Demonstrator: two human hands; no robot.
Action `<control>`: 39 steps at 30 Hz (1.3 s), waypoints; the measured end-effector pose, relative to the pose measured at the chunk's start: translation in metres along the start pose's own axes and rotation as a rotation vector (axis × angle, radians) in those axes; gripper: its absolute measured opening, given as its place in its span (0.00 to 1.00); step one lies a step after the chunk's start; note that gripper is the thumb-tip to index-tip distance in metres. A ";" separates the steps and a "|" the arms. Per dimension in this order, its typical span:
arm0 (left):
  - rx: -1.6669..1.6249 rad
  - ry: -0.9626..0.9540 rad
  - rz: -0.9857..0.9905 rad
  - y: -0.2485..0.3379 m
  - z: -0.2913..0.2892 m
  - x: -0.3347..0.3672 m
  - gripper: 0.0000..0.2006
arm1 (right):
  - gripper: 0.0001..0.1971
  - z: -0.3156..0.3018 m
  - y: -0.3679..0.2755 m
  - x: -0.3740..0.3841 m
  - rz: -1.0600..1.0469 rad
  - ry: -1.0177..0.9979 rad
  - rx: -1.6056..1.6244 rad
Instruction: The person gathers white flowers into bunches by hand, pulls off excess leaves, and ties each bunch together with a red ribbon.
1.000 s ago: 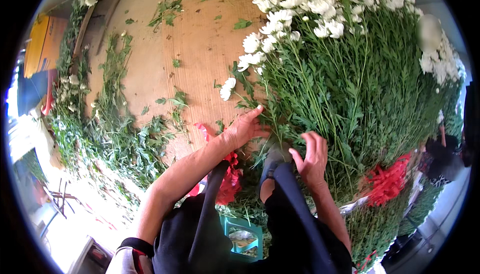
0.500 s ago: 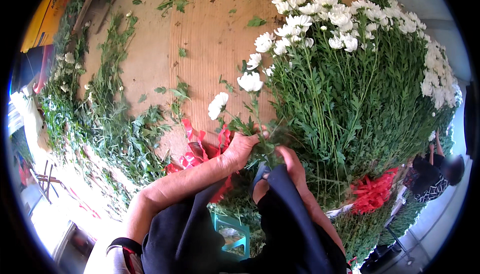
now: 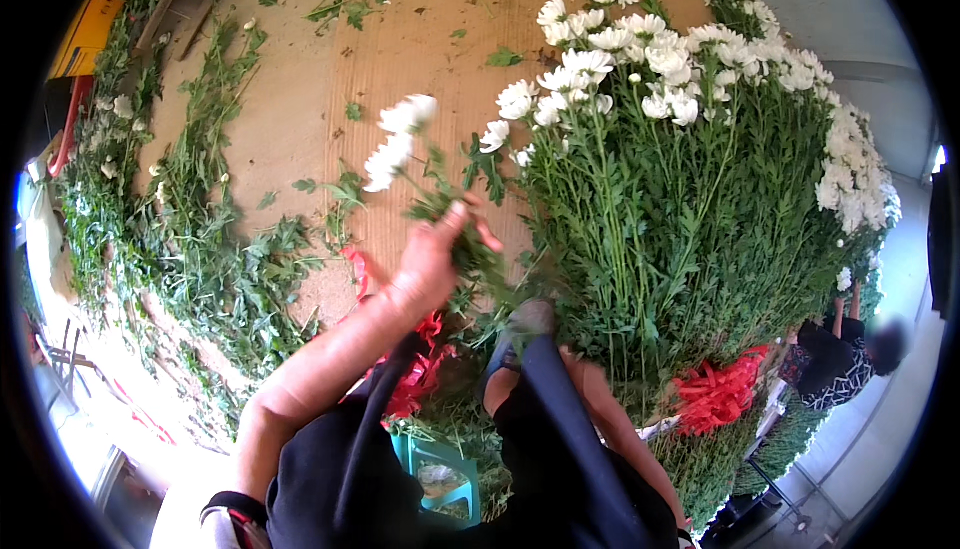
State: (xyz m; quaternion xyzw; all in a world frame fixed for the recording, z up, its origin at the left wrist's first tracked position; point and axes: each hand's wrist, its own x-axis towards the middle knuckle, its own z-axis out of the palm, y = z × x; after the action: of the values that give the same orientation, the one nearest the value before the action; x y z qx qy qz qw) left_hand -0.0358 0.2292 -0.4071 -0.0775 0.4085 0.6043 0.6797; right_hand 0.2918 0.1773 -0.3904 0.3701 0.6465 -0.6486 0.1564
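My left hand (image 3: 440, 249) is closed around leafy chrysanthemum stems, over the brown board. Two white chrysanthemum heads (image 3: 395, 144) stick out beyond its fingers, blurred by motion. Down beside my right knee is my right hand (image 3: 578, 369), next to the lower stems of a big heap of white chrysanthemums (image 3: 640, 179). Its fingers are hidden and smeared, so whether it holds anything does not show. Shredded red plastic ribbon (image 3: 415, 379) lies under my left forearm.
Cut green stems and leaves (image 3: 210, 219) litter the board (image 3: 400, 59) on the left. A second bunch of red ribbon (image 3: 720, 394) sits below the heap. A turquoise stool (image 3: 440, 474) stands between my legs. Another person (image 3: 850, 354) works at far right.
My left hand has moved up and left, carrying the chrysanthemums away from the heap. My right hand has dropped lower, apart from the left. The whole view has shifted slightly.
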 end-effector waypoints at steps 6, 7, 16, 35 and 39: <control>-0.027 0.073 -0.161 -0.012 -0.012 0.012 0.09 | 0.14 -0.084 -0.068 0.002 -0.038 0.552 -0.451; -0.053 0.105 -0.198 -0.024 -0.005 0.008 0.08 | 0.17 -0.101 -0.073 0.026 -0.088 0.810 -0.452; -0.193 0.003 -0.208 -0.027 0.018 0.008 0.10 | 0.15 -0.122 -0.071 0.060 -0.008 0.999 -0.797; -0.302 0.086 -0.192 -0.035 -0.039 0.002 0.17 | 0.16 -0.061 -0.006 0.046 -0.030 0.675 -0.027; -0.308 0.060 -0.220 -0.042 -0.047 0.005 0.17 | 0.11 -0.058 -0.004 0.045 0.167 0.621 0.420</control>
State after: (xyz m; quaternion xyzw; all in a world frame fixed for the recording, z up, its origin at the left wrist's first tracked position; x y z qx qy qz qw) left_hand -0.0211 0.1943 -0.4577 -0.2430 0.3205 0.5790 0.7093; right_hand 0.2749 0.2451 -0.4120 0.6243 0.4837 -0.6089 -0.0739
